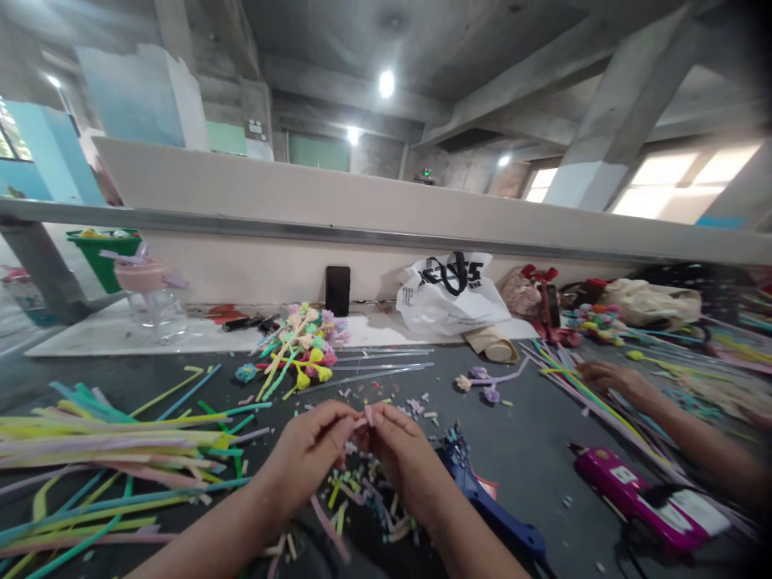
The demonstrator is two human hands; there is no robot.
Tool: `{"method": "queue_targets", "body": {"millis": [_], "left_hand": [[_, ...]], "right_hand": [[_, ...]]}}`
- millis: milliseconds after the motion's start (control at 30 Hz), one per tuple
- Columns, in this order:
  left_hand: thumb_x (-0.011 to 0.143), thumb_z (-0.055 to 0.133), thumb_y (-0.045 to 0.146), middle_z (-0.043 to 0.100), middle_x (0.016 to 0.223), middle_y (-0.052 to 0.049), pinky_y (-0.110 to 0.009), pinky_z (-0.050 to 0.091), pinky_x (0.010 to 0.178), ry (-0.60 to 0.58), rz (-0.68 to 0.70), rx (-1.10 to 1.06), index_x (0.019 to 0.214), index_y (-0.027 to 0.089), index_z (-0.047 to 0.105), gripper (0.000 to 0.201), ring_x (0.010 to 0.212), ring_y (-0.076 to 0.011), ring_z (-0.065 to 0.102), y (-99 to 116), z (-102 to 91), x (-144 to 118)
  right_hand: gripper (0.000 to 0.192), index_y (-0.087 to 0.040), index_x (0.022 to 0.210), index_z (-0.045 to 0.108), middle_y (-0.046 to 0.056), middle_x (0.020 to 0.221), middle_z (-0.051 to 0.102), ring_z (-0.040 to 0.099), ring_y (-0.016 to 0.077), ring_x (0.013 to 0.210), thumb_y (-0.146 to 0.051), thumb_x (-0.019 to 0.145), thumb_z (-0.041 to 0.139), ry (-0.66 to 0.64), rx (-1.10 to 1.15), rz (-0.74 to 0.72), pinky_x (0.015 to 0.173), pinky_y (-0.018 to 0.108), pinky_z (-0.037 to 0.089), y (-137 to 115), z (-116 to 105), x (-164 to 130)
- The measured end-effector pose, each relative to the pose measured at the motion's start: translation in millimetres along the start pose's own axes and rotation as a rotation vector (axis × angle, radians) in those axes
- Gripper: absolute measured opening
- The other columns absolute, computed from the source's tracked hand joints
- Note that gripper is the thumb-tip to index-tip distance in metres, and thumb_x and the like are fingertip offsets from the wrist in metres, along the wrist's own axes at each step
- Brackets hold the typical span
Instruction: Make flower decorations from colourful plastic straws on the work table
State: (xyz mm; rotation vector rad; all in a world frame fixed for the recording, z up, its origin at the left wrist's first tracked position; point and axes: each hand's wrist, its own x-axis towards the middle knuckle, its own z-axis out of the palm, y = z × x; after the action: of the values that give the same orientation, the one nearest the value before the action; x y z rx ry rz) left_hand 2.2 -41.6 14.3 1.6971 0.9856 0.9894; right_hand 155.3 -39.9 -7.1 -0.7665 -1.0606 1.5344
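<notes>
My left hand (305, 452) and my right hand (405, 452) meet over the dark tabletop, fingers closed in a pinch. Between their fingertips is a short pale pink pipe cleaner (360, 422), mostly covered by the fingers. Cut bits of pipe cleaner (343, 489) lie scattered beneath my hands. A blue glue gun (498, 515) rests beside my right wrist, its tip end pointing away from me. To the left of my left arm spreads a large pile of pastel pipe cleaners (114, 441).
Behind my hands lie a bunch of pipe-cleaner flowers (310, 346), clear glue sticks (386, 371) and a purple flower stem (491, 384). A phone (338, 291), plastic jug (153, 301) and white bag (449, 297) stand farther back. At right are a magenta glue gun (639, 494) and another person's hand (621, 382).
</notes>
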Motion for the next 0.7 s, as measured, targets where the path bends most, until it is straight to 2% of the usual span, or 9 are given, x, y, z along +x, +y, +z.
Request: {"method": "queue_targets", "body": {"millis": [100, 167, 267, 433, 533, 633, 700], "left_hand": [[0.081, 0.043, 0.043, 0.053, 0.070, 0.000, -0.023, 0.044, 0.052, 0.007, -0.193, -0.380, 0.094, 0.017, 0.057, 0.032, 0.057, -0.0109, 0.049, 5, 0.0, 2], [0.077, 0.051, 0.040, 0.054, 0.072, 0.000, -0.022, 0.042, 0.050, -0.011, -0.198, -0.412, 0.099, 0.017, 0.057, 0.033, 0.057, -0.0103, 0.047, 5, 0.7, 3], [0.074, 0.057, 0.033, 0.057, 0.075, -0.002, -0.020, 0.039, 0.052, -0.026, -0.129, -0.269, 0.091, 0.016, 0.063, 0.025, 0.061, -0.0107, 0.048, 3, 1.7, 2], [0.072, 0.058, 0.025, 0.053, 0.068, 0.000, -0.022, 0.039, 0.061, 0.104, 0.044, -0.042, 0.065, 0.015, 0.061, 0.013, 0.065, -0.0120, 0.049, 4, -0.6, 2], [0.074, 0.055, 0.024, 0.052, 0.065, 0.000, -0.023, 0.039, 0.061, 0.129, 0.096, 0.083, 0.063, 0.015, 0.058, 0.014, 0.064, -0.0129, 0.049, 4, -3.3, 2], [0.075, 0.053, 0.024, 0.052, 0.065, -0.001, -0.023, 0.038, 0.060, 0.121, 0.123, 0.195, 0.065, 0.015, 0.057, 0.014, 0.064, -0.0133, 0.049, 2, -5.8, 3], [0.076, 0.052, 0.022, 0.052, 0.066, 0.000, -0.023, 0.037, 0.060, 0.098, 0.114, 0.214, 0.065, 0.016, 0.056, 0.013, 0.065, -0.0129, 0.048, 0, -7.5, 4]], "right_hand": [[0.019, -0.014, 0.071, 0.058, 0.001, 0.068, 0.056, 0.049, 0.0106, 0.062, -0.032, 0.075, 0.060, -0.070, 0.121, 0.065, 0.060, 0.021, 0.036, -8, 4, -3], [0.019, -0.013, 0.068, 0.058, 0.000, 0.064, 0.054, 0.048, 0.0094, 0.059, -0.030, 0.074, 0.062, -0.086, 0.128, 0.089, 0.058, 0.020, 0.036, -12, 7, -6], [0.019, -0.012, 0.065, 0.058, -0.001, 0.059, 0.053, 0.048, 0.0082, 0.056, -0.028, 0.072, 0.065, -0.092, 0.135, 0.126, 0.057, 0.019, 0.036, -12, 8, -7], [0.018, -0.011, 0.066, 0.056, -0.002, 0.056, 0.053, 0.048, 0.0061, 0.050, -0.025, 0.073, 0.065, -0.097, 0.215, 0.193, 0.053, 0.018, 0.038, -3, 10, -8], [0.021, -0.012, 0.078, 0.055, 0.002, 0.065, 0.058, 0.055, 0.0097, 0.055, -0.033, 0.078, 0.058, -0.171, 0.273, 0.269, 0.058, 0.026, 0.044, 3, 12, -9], [0.019, -0.014, 0.085, 0.052, 0.001, 0.072, 0.058, 0.057, 0.0107, 0.059, -0.029, 0.075, 0.062, -0.251, 0.315, 0.316, 0.066, 0.035, 0.047, 3, 13, -11], [0.019, -0.015, 0.081, 0.051, -0.002, 0.066, 0.055, 0.052, 0.0065, 0.050, -0.023, 0.072, 0.065, -0.276, 0.320, 0.332, 0.060, 0.031, 0.048, 1, 12, -12]]}}
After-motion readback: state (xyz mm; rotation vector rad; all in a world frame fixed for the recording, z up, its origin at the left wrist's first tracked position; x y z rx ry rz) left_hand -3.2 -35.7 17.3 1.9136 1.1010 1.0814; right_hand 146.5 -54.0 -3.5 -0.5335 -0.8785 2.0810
